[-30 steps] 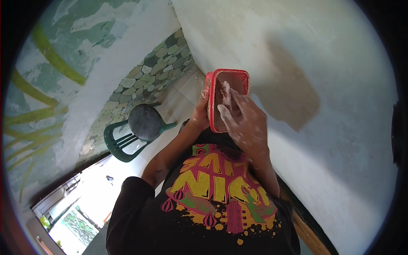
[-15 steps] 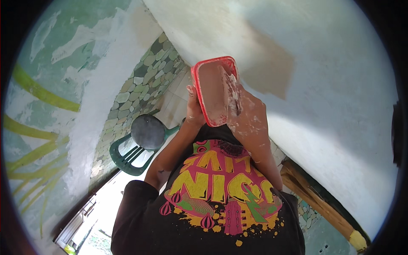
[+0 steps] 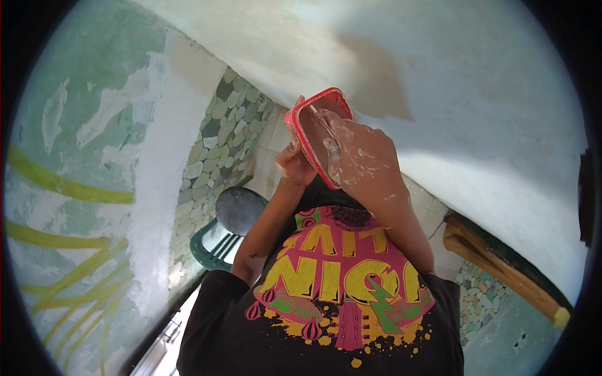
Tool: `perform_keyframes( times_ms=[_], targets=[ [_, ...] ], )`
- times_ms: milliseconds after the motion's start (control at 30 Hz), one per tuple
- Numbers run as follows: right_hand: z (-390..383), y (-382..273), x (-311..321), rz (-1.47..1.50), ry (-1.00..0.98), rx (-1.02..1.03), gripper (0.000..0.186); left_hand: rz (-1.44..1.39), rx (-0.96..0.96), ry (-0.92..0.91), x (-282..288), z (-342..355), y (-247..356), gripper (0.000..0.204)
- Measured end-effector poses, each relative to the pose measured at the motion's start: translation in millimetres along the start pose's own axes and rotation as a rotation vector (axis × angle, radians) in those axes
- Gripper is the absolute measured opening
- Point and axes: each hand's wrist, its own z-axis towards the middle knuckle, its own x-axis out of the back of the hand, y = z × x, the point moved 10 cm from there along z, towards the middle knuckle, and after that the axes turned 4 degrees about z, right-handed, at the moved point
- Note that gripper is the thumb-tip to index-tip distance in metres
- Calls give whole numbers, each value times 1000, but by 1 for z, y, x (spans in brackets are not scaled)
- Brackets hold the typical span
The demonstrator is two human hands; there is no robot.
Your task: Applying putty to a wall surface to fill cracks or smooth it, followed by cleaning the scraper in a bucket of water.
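My left hand [image 3: 296, 164] is closed around the side and underside of a rectangular tub with a red rim [image 3: 303, 139]. The tub is tilted and holds pinkish-grey putty [image 3: 310, 128]. Over its right side my right hand [image 3: 367, 156], smeared with putty, reaches down into it. Those fingers are closed on a flat putty-coated scraper [image 3: 325, 123], which lies mostly hidden behind them against the inside of the tub.
Ahead and to the right rises a pale wall [image 3: 476, 119] with a brownish patch. The left wall [image 3: 81, 156] is green with white smears above stone cladding [image 3: 216, 135]. A green plastic chair [image 3: 210, 247] with a dark round top [image 3: 241, 210] stands left; a wooden piece [image 3: 495, 263] lies right.
The tub has tilted further. My right hand has moved up and left across it, with the scraper now mostly covered by the hand. My whole view has turned slightly.
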Motion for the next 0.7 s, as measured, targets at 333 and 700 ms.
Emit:
perform_keyframes(
  times_ms=[333,700],
  targets=[
    [-3,5,22,183,86,-39,39,120,22,134,12,12,1,64],
    [-4,-3,-10,313,138,-93,41,375,-66,260,60,15,7,49]
  ],
)
